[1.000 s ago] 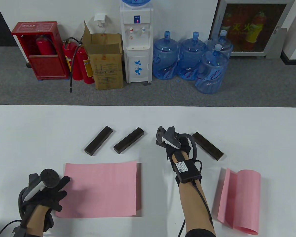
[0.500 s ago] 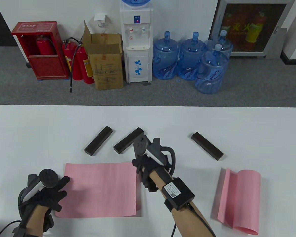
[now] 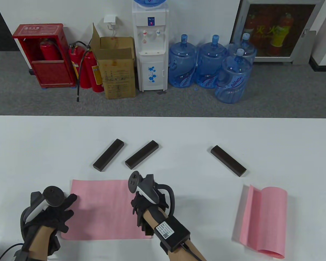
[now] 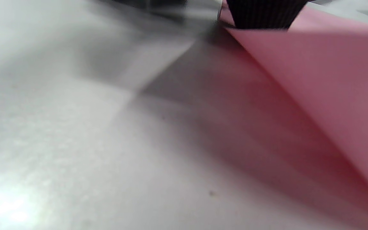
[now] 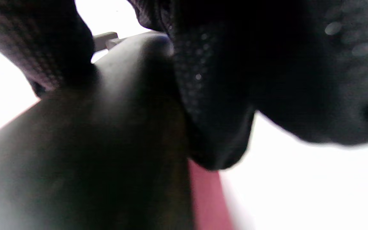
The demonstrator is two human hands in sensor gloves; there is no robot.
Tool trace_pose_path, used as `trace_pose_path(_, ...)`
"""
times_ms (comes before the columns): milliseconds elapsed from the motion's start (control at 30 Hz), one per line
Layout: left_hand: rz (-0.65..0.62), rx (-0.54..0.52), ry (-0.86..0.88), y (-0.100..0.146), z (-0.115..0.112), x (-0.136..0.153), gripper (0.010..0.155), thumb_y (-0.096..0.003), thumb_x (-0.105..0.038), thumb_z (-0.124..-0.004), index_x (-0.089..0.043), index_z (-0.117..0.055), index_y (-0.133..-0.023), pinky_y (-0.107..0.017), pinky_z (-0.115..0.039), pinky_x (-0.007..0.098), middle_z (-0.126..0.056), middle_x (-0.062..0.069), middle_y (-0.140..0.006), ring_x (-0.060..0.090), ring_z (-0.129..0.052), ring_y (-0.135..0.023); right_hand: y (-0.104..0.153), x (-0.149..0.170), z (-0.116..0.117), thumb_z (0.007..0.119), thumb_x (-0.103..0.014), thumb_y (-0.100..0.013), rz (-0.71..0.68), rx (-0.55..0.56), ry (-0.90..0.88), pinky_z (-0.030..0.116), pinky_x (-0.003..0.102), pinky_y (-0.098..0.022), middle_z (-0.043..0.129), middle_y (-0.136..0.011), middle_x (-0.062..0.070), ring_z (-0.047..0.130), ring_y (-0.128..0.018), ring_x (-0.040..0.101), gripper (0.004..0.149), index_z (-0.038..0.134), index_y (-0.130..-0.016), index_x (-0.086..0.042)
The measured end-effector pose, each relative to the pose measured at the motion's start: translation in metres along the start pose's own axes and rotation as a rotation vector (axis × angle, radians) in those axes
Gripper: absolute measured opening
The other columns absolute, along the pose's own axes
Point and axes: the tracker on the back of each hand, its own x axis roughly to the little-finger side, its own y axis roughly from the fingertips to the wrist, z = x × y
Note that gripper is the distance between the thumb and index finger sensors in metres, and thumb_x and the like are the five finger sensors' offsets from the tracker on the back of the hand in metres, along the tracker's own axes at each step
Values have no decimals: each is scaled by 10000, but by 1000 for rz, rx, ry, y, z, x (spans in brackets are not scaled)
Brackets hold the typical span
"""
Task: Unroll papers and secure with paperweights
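Note:
A flat pink paper [image 3: 103,209] lies on the white table [image 3: 179,130]. My left hand [image 3: 65,213] rests on its left edge with fingers spread; a fingertip [image 4: 264,14] touches the paper [image 4: 331,89] in the left wrist view. My right hand [image 3: 141,212] grips a dark paperweight [image 5: 91,143] at the paper's right edge. I cannot tell whether it touches the paper. Three more dark paperweights lie behind it: one left [image 3: 108,158], one middle [image 3: 141,158], one right [image 3: 228,164]. A second pink paper [image 3: 263,220] lies half rolled at the right.
Beyond the table's far edge stand a water dispenser [image 3: 150,46], several blue water bottles [image 3: 212,65], a cardboard box [image 3: 116,68] and red fire extinguishers [image 3: 87,70], all off the table.
My right hand lifted a paperweight from the back middle of the table and carried it left and toward me to the flat paper's right edge. My left hand stayed put.

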Motion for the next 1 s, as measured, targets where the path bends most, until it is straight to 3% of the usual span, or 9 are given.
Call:
trace_pose_path(367,0,1,3,0,0,0,614,-533,-455,-711,-536,-417,-1066,-809,-267,667,-144,78,-1247,437,-151,-1149,0,-7,6,903,-532,-344,9,21,114,972,315,-124,893,-686,192,1093,-255,196,882,535,-1012,-88)
trace_pose_path(500,-1,2,3,0,0,0,612,-534,-454,-710,-537,-417,-1065,-809,-267,667,-147,78,-1247,437,-150,-1148,2,0,0,791,-610,-344,14,-19,119,949,368,-202,879,-757,150,1090,-349,213,877,525,-1032,-135)
trace_pose_path(767,-1,2,5,0,0,0,613,-534,-454,-709,-535,-415,-1066,-809,-264,667,-142,77,-1247,437,-147,-1148,11,65,-40,759,-610,-346,-18,115,43,864,475,-396,820,-859,122,1026,-584,309,852,513,-1051,-200)
trace_pose_path(933,0,3,5,0,0,0,613,-534,-455,-708,-536,-415,-1066,-810,-261,665,-140,76,-1246,433,-144,-1148,24,116,-34,779,-571,-349,-72,215,55,765,528,-542,737,-962,78,911,-794,327,826,498,-1058,-253)
trace_pose_path(1000,0,3,5,0,0,0,614,-534,-454,-708,-536,-414,-1066,-810,-261,665,-137,76,-1245,435,-143,-1147,26,132,-26,786,-556,-351,-103,250,62,766,523,-540,763,-950,63,926,-781,310,794,535,-1045,-264)
